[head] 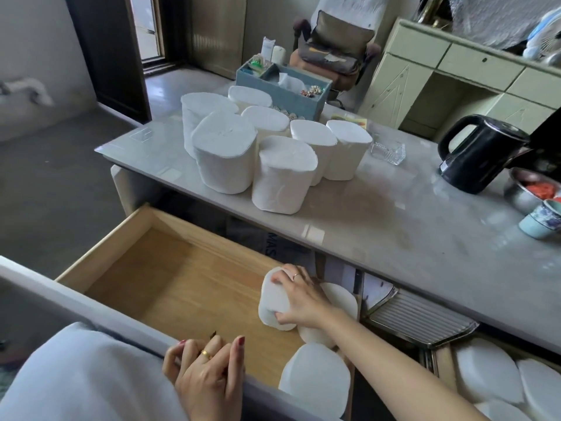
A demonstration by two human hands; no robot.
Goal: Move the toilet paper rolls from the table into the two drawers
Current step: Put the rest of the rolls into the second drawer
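A toilet paper roll point(274, 302) is held in the right hand's grip point(299, 299) inside the left drawer point(145, 235), against a roll behind it; release comes next, then seven tabletop rolls point(267, 147) beyond.

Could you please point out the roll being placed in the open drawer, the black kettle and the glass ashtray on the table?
roll point(274, 302): head view, its flat end face.
black kettle point(476, 153): head view, body's side.
glass ashtray point(388, 152): head view, its near wall.
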